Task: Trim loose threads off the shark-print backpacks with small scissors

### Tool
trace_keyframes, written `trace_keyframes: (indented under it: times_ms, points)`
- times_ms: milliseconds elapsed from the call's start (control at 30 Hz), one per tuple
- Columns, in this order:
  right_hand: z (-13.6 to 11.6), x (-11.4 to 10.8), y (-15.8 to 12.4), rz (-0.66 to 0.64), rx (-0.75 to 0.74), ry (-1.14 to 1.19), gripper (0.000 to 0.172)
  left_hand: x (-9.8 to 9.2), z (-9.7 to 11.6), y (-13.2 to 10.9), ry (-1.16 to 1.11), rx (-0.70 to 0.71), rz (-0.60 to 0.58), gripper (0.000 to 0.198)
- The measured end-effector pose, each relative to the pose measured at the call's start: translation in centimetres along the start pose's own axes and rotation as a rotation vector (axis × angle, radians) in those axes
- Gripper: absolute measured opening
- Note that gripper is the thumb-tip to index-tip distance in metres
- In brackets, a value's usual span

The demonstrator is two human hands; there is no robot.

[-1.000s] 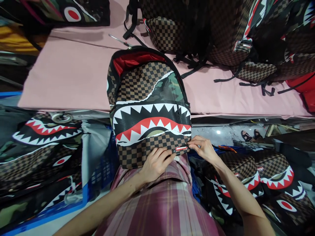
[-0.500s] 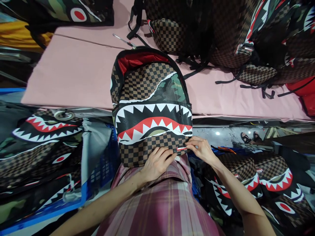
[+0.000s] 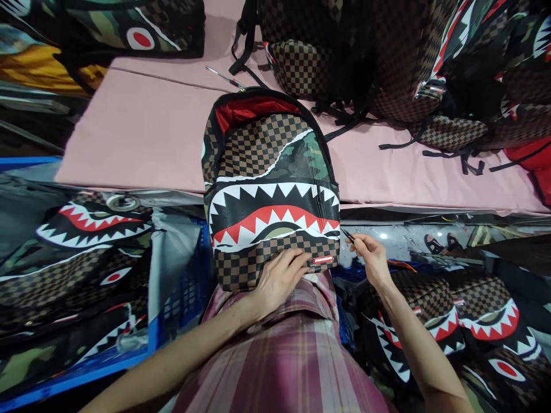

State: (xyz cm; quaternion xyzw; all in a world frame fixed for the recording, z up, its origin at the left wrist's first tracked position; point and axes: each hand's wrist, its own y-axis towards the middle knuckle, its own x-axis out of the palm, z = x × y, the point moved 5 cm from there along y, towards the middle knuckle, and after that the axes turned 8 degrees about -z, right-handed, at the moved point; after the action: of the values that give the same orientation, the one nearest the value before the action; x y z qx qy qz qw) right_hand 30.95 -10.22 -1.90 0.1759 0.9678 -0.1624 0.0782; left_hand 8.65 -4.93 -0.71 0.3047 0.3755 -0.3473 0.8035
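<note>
a: where's the backpack?
b: the checkered backpack leans from the person's lap onto the near edge of the pink table, its far end gaping to show red lining.
a: and the left hand?
b: its fingers lie across the near part of the front, just left of the red label. i can't tell whether it grips.
a: the right hand?
b: pinching a thin dark tool, just right of the backpack.
a: what's around?
b: shark-print bags to the left, more bags to the right.
</note>
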Motion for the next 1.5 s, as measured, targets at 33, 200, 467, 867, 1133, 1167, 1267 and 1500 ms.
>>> trace_keyframes:
  times_ms: [33, 200, 467, 867, 1133, 1167, 1267, 1500]
  points:
    - [0.7, -0.2, -0.4, 0.001, 0.060, 0.076, 0.033, 0.2, -0.2, 0.6, 0.027, -0.027, -0.061, 0.026]
    - [2.9, 1.1, -3.6, -0.038, 0.271, 0.368, 0.035, 0.7, -0.1, 2.7, 0.105, -0.053, -0.335, 0.014]
    - [3.5, 2.3, -5.4, -0.037, 0.308, 0.495, 0.029, 1.7, 0.5, 2.7, 0.154, -0.013, -0.298, 0.014]
    - [4.9, -0.7, -4.6, 0.203, 0.348, 0.649, 0.037, -9.4, -7.6, -3.9, -0.502, -0.689, 0.108, 0.021]
    - [2.9, -1.0, 0.2, 0.164, 0.273, 0.597, 0.037, -14.9, -16.1, -15.3, 0.350, -1.080, 0.118, 0.049]
    - [2.4, -0.8, 0.6, 0.163, 0.256, 0.582, 0.038, -14.9, -16.3, -15.4, 0.415, -1.057, 0.102, 0.037]
    - [1.3, -0.3, 1.4, 0.181, 0.181, 0.513, 0.039, -15.4, -16.3, -14.1, 0.530, -0.979, 0.125, 0.019]
    - [-2.6, 0.7, 5.3, 0.039, -0.095, -0.097, 0.030, -12.6, -13.0, 0.6, 0.118, -0.464, 0.266, 0.018]
